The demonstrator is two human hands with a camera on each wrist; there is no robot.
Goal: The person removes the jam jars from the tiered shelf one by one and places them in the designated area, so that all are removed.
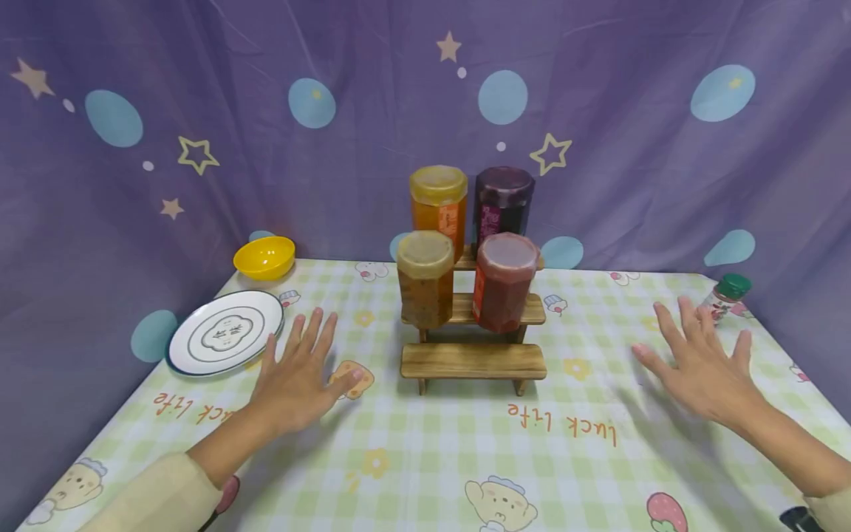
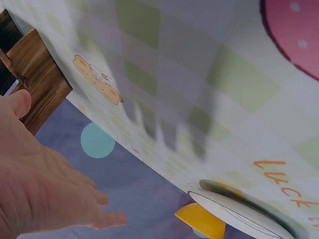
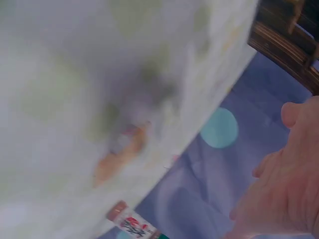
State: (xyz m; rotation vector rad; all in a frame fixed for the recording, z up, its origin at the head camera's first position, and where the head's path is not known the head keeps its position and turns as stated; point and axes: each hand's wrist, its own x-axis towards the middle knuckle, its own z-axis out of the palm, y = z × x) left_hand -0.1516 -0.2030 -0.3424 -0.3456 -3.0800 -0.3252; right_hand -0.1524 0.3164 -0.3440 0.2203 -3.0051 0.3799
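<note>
My left hand hovers over the cloth with its fingers spread, between the white plate and the wooden step rack. On the other side my right hand is also spread above the cloth, near a small green-capped shaker bottle. Neither hand holds anything. The rack's middle step bears a brownish jar and a red jar. Behind them, on the top step, stand an orange-yellow jar and a dark purple jar. Its lowest step is bare.
A yellow bowl sits at the back left, behind the plate. Green checked cloth with printed pictures covers the table. A purple curtain hangs along the back and the left side.
</note>
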